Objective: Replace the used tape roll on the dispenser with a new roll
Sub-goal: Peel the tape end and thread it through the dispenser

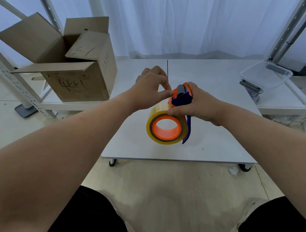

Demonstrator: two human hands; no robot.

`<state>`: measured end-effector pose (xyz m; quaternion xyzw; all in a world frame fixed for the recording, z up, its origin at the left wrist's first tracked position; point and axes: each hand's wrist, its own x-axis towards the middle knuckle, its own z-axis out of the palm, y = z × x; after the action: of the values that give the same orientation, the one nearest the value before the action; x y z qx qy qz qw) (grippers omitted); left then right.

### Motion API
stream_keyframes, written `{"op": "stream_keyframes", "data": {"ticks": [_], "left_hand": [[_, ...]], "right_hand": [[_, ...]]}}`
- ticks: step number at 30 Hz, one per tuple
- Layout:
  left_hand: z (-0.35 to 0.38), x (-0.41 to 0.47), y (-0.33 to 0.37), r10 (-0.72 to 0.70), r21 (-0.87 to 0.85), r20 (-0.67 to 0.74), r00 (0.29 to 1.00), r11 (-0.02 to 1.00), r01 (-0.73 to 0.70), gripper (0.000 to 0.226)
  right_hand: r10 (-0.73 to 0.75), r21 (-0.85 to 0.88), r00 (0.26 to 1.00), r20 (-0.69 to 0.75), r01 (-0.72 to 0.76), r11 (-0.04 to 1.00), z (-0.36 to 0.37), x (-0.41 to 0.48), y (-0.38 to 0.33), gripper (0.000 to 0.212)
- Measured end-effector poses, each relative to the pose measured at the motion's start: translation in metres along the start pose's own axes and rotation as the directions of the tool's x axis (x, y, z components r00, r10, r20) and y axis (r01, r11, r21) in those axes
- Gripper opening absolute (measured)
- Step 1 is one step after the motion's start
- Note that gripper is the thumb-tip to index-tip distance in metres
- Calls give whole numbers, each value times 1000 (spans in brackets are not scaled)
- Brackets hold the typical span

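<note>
A blue and orange tape dispenser is held above the low white table. A full yellowish clear tape roll sits on its orange hub, the open core facing me. My right hand grips the dispenser from the right, thumb pressed on the roll's top. My left hand reaches in from the left, its fingertips pinched at the orange front end beside the grey roller; a thin strip of tape seems to lie under them, hard to tell.
An open cardboard box stands on a low shelf at the back left. A clear plastic tub sits at the right on another rack. White metal rack posts flank both sides. White curtains hang behind. My knees are below the table's near edge.
</note>
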<state>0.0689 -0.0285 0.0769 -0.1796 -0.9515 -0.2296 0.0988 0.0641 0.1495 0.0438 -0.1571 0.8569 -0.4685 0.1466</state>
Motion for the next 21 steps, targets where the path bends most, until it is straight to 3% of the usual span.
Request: {"op": "stream_keyframes", "data": {"ticks": [10, 14, 21], "left_hand": [[-3, 1, 2, 44, -13, 31, 999, 999, -43, 18], [-3, 0, -4, 7, -4, 63, 998, 1000, -7, 18], [-6, -2, 6, 85, -27, 95, 992, 996, -82, 16]], "right_hand": [[22, -52, 1000, -11, -23, 998, 1, 1, 2, 78], [36, -91, 998, 53, -31, 995, 2, 0, 0, 78], [67, -114, 991, 112, -54, 992, -4, -2, 1, 79]]}}
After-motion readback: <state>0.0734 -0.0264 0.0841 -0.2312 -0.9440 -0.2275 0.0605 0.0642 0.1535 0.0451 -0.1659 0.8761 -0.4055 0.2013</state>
